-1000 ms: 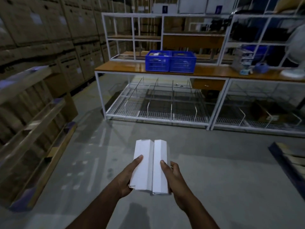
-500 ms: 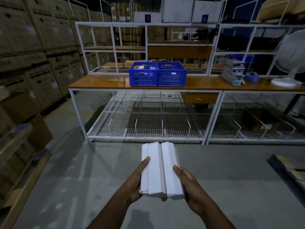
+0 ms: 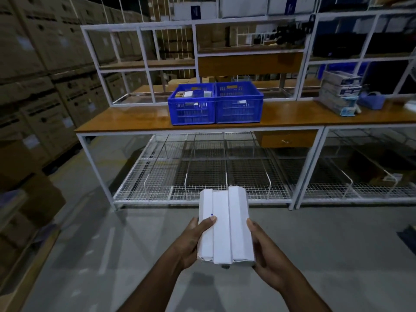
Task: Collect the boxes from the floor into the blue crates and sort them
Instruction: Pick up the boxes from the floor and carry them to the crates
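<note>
From the head camera, the left hand [image 3: 193,242] and right hand [image 3: 264,253] clasp a bundle of white boxes [image 3: 225,228] between them, thumbs laid over the top face, fingers wrapped round the long outer edges. Three long slim cartons lie side by side (possibly more beneath; I cannot tell). They look light, stiff and smooth, so the middle one could slip forward; squeezing inward from both flanks seems wise. Well ahead of the hands, two blue crates [image 3: 215,104] sit touching on the wooden workbench [image 3: 135,119], the left crate [image 3: 191,110] already containing small items.
</note>
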The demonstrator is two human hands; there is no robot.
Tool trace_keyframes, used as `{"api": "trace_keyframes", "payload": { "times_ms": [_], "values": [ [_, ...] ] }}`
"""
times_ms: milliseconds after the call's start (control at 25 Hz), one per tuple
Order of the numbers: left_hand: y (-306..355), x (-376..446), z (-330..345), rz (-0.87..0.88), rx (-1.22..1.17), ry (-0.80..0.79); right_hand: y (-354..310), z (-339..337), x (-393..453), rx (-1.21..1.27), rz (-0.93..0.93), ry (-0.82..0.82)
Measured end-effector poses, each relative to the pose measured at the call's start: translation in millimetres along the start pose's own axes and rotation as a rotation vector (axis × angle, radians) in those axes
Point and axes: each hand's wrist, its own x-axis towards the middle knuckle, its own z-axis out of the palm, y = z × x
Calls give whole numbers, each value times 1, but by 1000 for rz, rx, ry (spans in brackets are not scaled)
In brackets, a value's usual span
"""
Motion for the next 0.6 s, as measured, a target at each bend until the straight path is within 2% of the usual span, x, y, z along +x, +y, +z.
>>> {"api": "trace_keyframes", "payload": {
  "times_ms": [200,400,600],
  "values": [
    [46,110,13,38,29,8,-75,-35,93,110,92,-78],
    [99,213,34,58,8,101,-160,-69,189,81,130,-118],
    [132,303,34,85,9,124,-212,-90,265,54,140,-124]
  ]
}}
